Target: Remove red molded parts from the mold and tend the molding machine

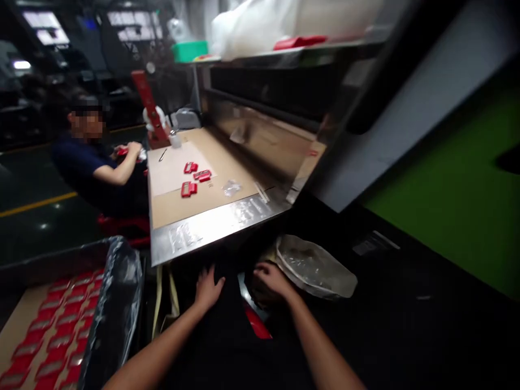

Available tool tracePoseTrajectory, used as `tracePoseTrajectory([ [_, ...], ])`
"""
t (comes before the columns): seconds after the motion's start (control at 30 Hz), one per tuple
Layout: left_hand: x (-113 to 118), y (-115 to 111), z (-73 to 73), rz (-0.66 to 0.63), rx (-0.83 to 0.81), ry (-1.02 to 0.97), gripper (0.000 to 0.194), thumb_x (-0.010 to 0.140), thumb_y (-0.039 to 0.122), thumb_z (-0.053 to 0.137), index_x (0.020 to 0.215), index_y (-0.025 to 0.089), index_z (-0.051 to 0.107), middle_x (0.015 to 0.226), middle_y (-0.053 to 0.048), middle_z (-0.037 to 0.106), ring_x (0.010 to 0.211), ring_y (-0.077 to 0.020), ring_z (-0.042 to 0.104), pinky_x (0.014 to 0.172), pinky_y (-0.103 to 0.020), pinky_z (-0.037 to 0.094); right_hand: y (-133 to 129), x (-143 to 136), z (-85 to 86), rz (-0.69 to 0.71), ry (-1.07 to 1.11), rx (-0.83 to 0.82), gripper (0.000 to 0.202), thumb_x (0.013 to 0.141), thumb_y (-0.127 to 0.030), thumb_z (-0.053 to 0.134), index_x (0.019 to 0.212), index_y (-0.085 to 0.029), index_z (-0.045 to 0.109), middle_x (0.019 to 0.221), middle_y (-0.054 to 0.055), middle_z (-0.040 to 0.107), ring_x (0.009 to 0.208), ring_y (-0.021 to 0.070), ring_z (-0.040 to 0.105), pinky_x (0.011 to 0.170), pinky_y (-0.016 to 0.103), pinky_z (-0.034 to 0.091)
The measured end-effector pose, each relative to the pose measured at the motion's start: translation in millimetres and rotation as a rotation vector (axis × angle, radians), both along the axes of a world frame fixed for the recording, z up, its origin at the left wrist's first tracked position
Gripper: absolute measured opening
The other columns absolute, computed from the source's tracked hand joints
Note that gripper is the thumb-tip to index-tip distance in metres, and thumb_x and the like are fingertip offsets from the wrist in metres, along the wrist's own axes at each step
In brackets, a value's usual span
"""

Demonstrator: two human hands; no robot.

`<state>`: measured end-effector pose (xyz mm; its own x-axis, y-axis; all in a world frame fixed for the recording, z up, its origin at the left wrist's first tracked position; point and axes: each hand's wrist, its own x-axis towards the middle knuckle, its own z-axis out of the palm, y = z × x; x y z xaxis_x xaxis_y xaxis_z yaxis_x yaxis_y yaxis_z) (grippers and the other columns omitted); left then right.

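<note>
Head view, much blurred. A red-and-silver object [252, 316] is seen low in the middle, between the two hands, just in front of the wearer; what it is supported by cannot be told against the dark. Its long axis is run away from the wearer and slightly leftward: the silver end is pointed toward the bench [221, 223], the red end back toward the wearer and to the right.

The left hand [208, 291] is held palm down with fingers spread, nothing seen in it. The right hand [273, 278] is placed with fingers bent beside a clear plastic bag [320, 265]; whether anything is gripped cannot be told.

Beyond, three red parts [189, 189] are laid on the bench near a small clear wrapper [231, 188]. At lower left, rows of similar red pieces [60, 341] are held in a plastic-lined crate [127, 292]. At far left, a red item is handled by a seated co-worker [97, 162].
</note>
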<state>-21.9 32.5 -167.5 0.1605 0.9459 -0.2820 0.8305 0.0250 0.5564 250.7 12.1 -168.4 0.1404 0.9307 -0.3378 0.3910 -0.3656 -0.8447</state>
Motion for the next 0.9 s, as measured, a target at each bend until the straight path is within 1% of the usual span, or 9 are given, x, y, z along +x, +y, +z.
tracePoseTrajectory([
  [0.1, -61.6, -23.2, 41.4, -0.092, 0.139, -0.247, 0.041, 0.1, 0.038, 0.052, 0.136, 0.021, 0.062, 0.146, -0.012, 0.059, 0.136, -0.0256, 0.055, 0.117, -0.04, 0.043, 19.7, 29.0, 32.7, -0.04, -0.113, 0.126, 0.039, 0.086, -0.047, 0.072, 0.107, -0.015, 0.074, 0.086, 0.008, 0.076, 0.082, 0.0266, 0.072, 0.076, 0.038, 0.058],
  [0.17, -99.1, -24.1, 79.8, -0.105, 0.252, -0.343, 0.034, 0.102, 0.044, 0.049, 0.124, 0.025, 0.067, 0.133, -0.008, 0.066, 0.127, -0.0227, 0.061, 0.114, -0.038, 0.046, 39.4, 45.7, 60.5, -0.085, -0.19, 0.222, 0.043, 0.083, -0.053, 0.069, 0.104, -0.015, 0.075, 0.084, 0.01, 0.076, 0.078, 0.0271, 0.071, 0.074, 0.038, 0.058],
  [0.27, -134.5, 8.0, 129.8, -0.03, 0.533, -0.374, 0.027, 0.101, 0.04, 0.054, 0.118, 0.025, 0.067, 0.124, -0.007, 0.068, 0.12, -0.0239, 0.062, 0.112, -0.04, 0.046, 75.0, 58.1, 103.1, -0.173, -0.325, 0.345, 0.045, 0.083, -0.054, 0.066, 0.102, -0.015, 0.076, 0.087, 0.012, 0.077, 0.078, 0.0274, 0.071, 0.074, 0.038, 0.057],
  [0.33, -141.0, 42.4, 145.1, 0.005, 0.699, -0.22, 0.027, 0.096, 0.037, 0.06, 0.12, 0.025, 0.067, 0.123, -0.007, 0.069, 0.118, -0.0277, 0.06, 0.109, -0.044, 0.047, 100.5, 57.8, 127.8, -0.22, -0.419, 0.41, 0.043, 0.083, -0.049, 0.065, 0.105, -0.014, 0.077, 0.092, 0.013, 0.077, 0.084, 0.0278, 0.071, 0.079, 0.039, 0.056],
  [0.4, -137.0, 73.2, 144.5, 0.043, 0.726, -0.154, 0.03, 0.089, 0.036, 0.068, 0.116, 0.023, 0.07, 0.127, -0.011, 0.067, 0.121, -0.0351, 0.056, 0.108, -0.051, 0.044, 126.3, 53.2, 146.7, -0.238, -0.499, 0.444, 0.039, 0.082, -0.042, 0.067, 0.107, -0.014, 0.077, 0.098, 0.013, 0.077, 0.089, 0.0275, 0.071, 0.085, 0.038, 0.055],
  [0.47, -129.3, 92.3, 134.1, 0.093, 0.727, -0.132, 0.033, 0.085, 0.034, 0.071, 0.114, 0.021, 0.072, 0.127, -0.014, 0.064, 0.121, -0.0394, 0.053, 0.105, -0.056, 0.043, 152.0, 47.0, 158.4, -0.234, -0.558, 0.445, 0.038, 0.079, -0.036, 0.07, 0.109, -0.014, 0.078, 0.103, 0.012, 0.078, 0.093, 0.0273, 0.071, 0.091, 0.038, 0.054],
  [0.67, -124.4, 98.2, 109.5, 0.153, 0.754, -0.149, 0.029, 0.087, 0.025, 0.063, 0.114, 0.021, 0.073, 0.125, -0.014, 0.062, 0.12, -0.0362, 0.053, 0.106, -0.054, 0.045, 220.6, 31.6, 159.5, -0.293, -0.641, 0.367, 0.044, 0.072, -0.024, 0.077, 0.114, -0.012, 0.077, 0.115, 0.019, 0.075, 0.108, 0.0331, 0.068, 0.1, 0.044, 0.049],
  [0.8, -126.1, 98.0, 108.4, 0.169, 0.746, -0.205, 0.03, 0.086, 0.018, 0.062, 0.114, 0.019, 0.073, 0.127, -0.014, 0.061, 0.123, -0.0341, 0.052, 0.11, -0.052, 0.044, 239.5, 33.9, 159.7, -0.32, -0.6, 0.318, 0.031, 0.064, -0.012, 0.078, 0.095, -0.009, 0.078, 0.094, 0.018, 0.076, 0.088, 0.0282, 0.069, 0.085, 0.04, 0.051],
  [0.9, -124.3, 98.9, 108.3, 0.197, 0.737, -0.259, 0.032, 0.082, 0.017, 0.066, 0.113, 0.016, 0.072, 0.128, -0.015, 0.059, 0.125, -0.033, 0.051, 0.113, -0.048, 0.044, 228.6, 30.4, 166.2, -0.316, -0.52, 0.394, 0.031, 0.066, -0.013, 0.078, 0.096, -0.006, 0.075, 0.078, 0.014, 0.072, 0.066, 0.0191, 0.063, 0.069, 0.036, 0.048],
])
